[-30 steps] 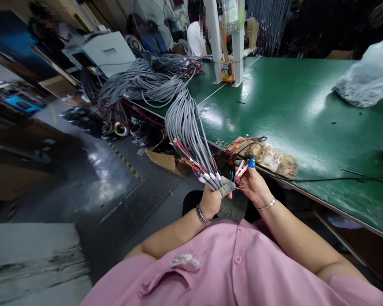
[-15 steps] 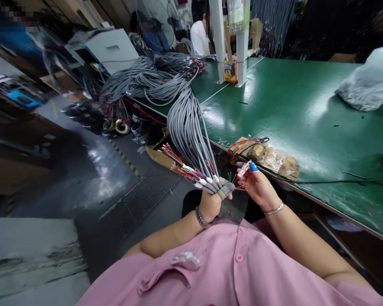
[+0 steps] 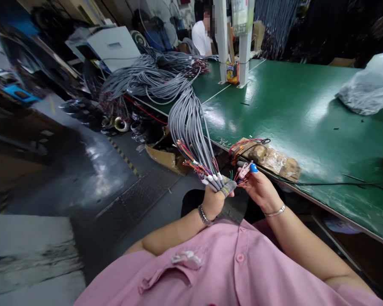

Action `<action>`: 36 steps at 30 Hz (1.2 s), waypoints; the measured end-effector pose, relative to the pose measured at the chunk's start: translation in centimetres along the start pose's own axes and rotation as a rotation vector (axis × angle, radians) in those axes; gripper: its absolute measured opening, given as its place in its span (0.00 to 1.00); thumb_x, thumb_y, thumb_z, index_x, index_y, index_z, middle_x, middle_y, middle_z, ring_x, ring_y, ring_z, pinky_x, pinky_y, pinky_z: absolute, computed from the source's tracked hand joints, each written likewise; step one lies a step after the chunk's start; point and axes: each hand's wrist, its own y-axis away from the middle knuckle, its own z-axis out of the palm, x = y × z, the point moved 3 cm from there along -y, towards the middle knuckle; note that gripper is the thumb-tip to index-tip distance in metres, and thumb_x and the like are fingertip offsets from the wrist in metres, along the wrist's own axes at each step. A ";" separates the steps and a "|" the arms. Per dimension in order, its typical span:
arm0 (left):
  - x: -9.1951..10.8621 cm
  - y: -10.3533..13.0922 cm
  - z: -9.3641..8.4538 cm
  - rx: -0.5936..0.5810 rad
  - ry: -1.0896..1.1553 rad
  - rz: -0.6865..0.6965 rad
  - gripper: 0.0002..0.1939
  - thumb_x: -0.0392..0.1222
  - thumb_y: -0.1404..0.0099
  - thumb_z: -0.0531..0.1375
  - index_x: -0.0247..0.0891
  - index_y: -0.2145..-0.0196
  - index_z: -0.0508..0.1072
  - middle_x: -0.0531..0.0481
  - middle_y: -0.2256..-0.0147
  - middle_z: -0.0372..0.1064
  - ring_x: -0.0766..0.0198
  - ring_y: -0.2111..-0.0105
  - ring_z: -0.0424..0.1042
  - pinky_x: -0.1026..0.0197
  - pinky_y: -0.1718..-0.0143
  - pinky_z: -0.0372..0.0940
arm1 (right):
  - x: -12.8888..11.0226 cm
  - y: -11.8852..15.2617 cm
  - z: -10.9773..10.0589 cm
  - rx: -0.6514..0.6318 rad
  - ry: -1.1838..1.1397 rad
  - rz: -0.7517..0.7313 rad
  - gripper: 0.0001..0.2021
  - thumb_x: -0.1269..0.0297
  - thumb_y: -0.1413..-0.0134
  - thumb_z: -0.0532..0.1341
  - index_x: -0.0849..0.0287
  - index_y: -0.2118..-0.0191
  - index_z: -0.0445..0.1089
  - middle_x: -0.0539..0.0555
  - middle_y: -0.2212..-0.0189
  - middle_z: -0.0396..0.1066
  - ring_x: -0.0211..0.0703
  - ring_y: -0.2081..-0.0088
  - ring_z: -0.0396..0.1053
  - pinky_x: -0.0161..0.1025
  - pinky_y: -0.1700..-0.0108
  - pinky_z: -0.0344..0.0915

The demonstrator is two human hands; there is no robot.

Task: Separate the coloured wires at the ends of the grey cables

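Observation:
My left hand point(image 3: 214, 200), partly covered by a grey finger cover, is closed around a bundle of grey cables point(image 3: 191, 123). White collars point(image 3: 214, 178) sit near the cable ends, and thin coloured wires point(image 3: 194, 163) fan out beyond them. A few more bare wires point(image 3: 241, 183) stick out on the right of this grip, towards my right hand point(image 3: 258, 187). That hand pinches a small pale pink piece point(image 3: 244, 171), whose kind I cannot make out. One of its fingertips has a blue cover.
The green table point(image 3: 293, 97) has a taped wooden block point(image 3: 274, 161) with wires at its near edge. A plastic bag point(image 3: 370, 85) lies at the right. More grey cables point(image 3: 147, 76) are heaped at the back left. A cardboard box point(image 3: 166, 159) stands below; a person point(image 3: 201, 38) sits behind.
The loose coloured wire ends at the left of the bundle have swung up and right. My left hand has shifted slightly right; the right hand keeps its pinch.

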 end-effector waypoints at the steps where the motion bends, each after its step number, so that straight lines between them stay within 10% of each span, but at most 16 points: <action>1: 0.0 0.0 0.0 -0.007 -0.009 0.007 0.18 0.51 0.42 0.65 0.36 0.81 0.69 0.52 0.81 0.67 0.67 0.78 0.66 0.62 0.72 0.63 | 0.0 0.0 0.0 0.006 -0.002 0.001 0.16 0.51 0.51 0.69 0.58 0.61 0.76 0.53 0.64 0.77 0.39 0.68 0.71 0.36 0.66 0.67; 13: 0.1 0.3 -0.2 -0.033 -0.040 0.018 0.19 0.50 0.41 0.64 0.36 0.82 0.69 0.52 0.81 0.66 0.67 0.78 0.65 0.61 0.70 0.61 | 0.3 0.2 -0.2 -0.054 0.008 0.056 0.22 0.40 0.51 0.64 0.57 0.63 0.75 0.53 0.65 0.76 0.38 0.70 0.71 0.36 0.68 0.70; 20: 0.6 1.1 -1.1 -0.165 -0.141 -0.011 0.14 0.48 0.40 0.64 0.36 0.78 0.72 0.52 0.79 0.69 0.66 0.77 0.68 0.62 0.68 0.63 | -0.8 1.3 -1.2 -0.213 0.406 0.260 0.24 0.42 0.53 0.66 0.62 0.67 0.75 0.55 0.74 0.75 0.39 0.74 0.71 0.35 0.71 0.70; 36: -1.5 0.5 -1.3 -0.501 -0.321 -0.043 0.05 0.39 0.46 0.67 0.36 0.71 0.79 0.50 0.75 0.75 0.64 0.76 0.71 0.64 0.73 0.65 | -0.9 2.2 1.7 -0.339 0.954 -0.116 0.11 0.57 0.52 0.68 0.60 0.75 0.75 0.50 0.80 0.71 0.36 0.78 0.63 0.35 0.74 0.60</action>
